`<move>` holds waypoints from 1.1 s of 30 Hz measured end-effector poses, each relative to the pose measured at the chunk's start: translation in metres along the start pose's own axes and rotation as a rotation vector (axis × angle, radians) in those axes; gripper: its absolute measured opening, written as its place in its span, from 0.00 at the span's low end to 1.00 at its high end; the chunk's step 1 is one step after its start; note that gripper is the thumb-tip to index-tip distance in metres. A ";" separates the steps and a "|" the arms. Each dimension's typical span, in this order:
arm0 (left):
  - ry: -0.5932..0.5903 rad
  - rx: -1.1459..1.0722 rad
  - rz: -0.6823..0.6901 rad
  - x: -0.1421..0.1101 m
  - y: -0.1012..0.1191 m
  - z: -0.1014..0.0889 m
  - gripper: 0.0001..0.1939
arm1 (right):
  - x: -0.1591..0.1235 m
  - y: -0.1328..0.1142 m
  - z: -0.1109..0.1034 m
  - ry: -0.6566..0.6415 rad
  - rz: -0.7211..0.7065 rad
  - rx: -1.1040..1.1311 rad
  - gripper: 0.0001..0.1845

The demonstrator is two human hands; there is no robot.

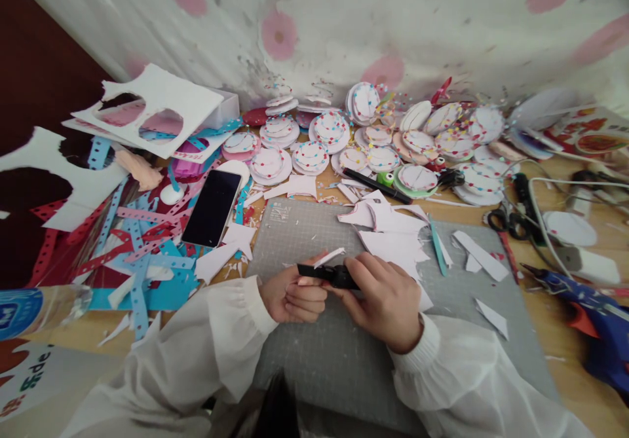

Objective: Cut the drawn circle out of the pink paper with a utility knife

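Observation:
My right hand [388, 297] is closed around a black cutting tool [339, 275]. Its flat dark blade points left over my left fingers; I cannot tell whether it is a knife or scissors. My left hand [299, 294] has its fingers curled and pressed together, with a thin white strip [330, 257] sticking up beside the blade. What the left fingers pinch is mostly hidden. Both hands are above the grey cutting mat [295, 366]. Cut white foam or paper sheets [393, 241] lie on the mat just beyond my right hand, near a teal stick-like tool [436, 245].
Several round white layered pieces with coloured beads [329, 130] line the back. To the left are a phone [212, 209], punched coloured strips [137, 261] and cut-out white sheets [162, 107]. Scissors [508, 219], cables and a blue glue gun [590, 320] lie right. A black pen [376, 186] lies behind the mat.

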State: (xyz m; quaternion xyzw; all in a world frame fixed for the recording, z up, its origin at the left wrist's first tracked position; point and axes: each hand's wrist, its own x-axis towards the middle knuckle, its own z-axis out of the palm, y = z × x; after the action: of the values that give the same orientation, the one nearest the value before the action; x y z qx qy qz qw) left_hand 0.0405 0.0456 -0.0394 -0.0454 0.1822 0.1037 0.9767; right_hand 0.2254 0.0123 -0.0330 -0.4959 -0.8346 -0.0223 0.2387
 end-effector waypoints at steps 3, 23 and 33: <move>-0.022 -0.041 0.011 0.000 -0.001 -0.001 0.29 | 0.000 0.000 0.000 0.009 0.010 -0.003 0.21; 0.116 0.260 0.429 -0.005 0.003 0.004 0.30 | 0.002 0.019 -0.006 0.042 0.478 0.488 0.17; 0.657 0.904 0.710 0.004 -0.007 -0.008 0.26 | 0.013 0.002 -0.007 -0.433 0.911 1.393 0.22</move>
State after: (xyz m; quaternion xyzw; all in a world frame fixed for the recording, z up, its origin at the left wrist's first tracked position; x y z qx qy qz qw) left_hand 0.0426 0.0388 -0.0474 0.4026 0.5000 0.3135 0.6998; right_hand 0.2246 0.0221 -0.0220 -0.5163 -0.4047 0.6882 0.3098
